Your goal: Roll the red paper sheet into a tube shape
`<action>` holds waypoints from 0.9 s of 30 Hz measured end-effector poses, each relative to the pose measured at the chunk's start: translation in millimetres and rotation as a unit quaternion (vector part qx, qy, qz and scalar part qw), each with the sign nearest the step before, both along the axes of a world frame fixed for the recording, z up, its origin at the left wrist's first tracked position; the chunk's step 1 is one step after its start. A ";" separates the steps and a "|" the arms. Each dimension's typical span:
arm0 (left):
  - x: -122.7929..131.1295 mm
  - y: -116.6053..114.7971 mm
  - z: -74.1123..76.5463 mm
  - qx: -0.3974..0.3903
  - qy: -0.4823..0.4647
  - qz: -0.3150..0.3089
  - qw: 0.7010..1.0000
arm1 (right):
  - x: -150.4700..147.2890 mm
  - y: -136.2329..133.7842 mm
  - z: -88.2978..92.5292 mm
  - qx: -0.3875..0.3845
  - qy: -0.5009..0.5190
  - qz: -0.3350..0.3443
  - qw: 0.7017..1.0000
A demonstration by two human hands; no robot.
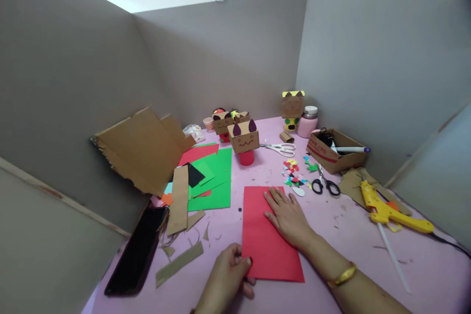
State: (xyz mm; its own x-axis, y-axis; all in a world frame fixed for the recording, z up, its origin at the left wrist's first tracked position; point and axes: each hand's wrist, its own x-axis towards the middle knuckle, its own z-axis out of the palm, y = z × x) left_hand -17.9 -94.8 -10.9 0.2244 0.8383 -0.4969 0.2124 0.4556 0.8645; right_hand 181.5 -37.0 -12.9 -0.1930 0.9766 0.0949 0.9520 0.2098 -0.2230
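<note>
Two bare hands work on a pink tabletop (331, 265) walled in by grey panels, and the biggest thing lying on it is a torn brown corrugated cardboard sheet (142, 149) propped against the left wall. Next in size comes the rectangular red paper sheet (268, 235), flat on the table close to the near edge – the right hand (289, 216) lies spread on its upper right part, palm down, fingers flat and clasping nothing, while the left hand (230, 272) pinches the sheet's lower left edge between thumb and fingers. Left of it, a stack of green and red paper sheets (213, 176) spreads out, with a black phone (138, 252) near the table's left edge. An open brown cardboard box (334, 154) sits at the right, holding a white marker with a purple cap and some dark items too small to tell apart. A yellow hot glue gun (386, 208) lies nearer, to the right. Behind the red sheet stands a cardboard cat-faced box on a red cup (243, 141); a pink jar with a white lid (308, 121) stands shut at the back. Black-handled scissors (327, 184) rest beside a scatter of small coloured paper hearts (294, 174).
</note>
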 end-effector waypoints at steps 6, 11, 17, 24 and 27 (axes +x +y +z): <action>-3.4 -3.2 14.1 -0.031 -0.021 0.003 0.999 | 0.5 -0.8 -3.3 0.008 0.000 0.003 1.000; -7.3 -6.2 16.3 -0.044 -0.019 0.013 0.999 | 0.5 -0.5 -7.3 0.013 0.004 0.004 1.000; -4.0 -5.0 -0.4 -0.003 0.009 0.013 1.000 | -0.2 -0.6 -6.1 0.008 0.004 -0.002 1.000; -4.1 -3.1 -4.3 0.021 0.030 -0.013 0.999 | -0.3 -0.4 -1.8 -0.001 0.007 -0.004 1.000; -3.7 -3.5 -4.1 0.038 0.040 -0.019 0.998 | -0.1 -0.3 -1.5 -0.004 0.010 -0.003 1.000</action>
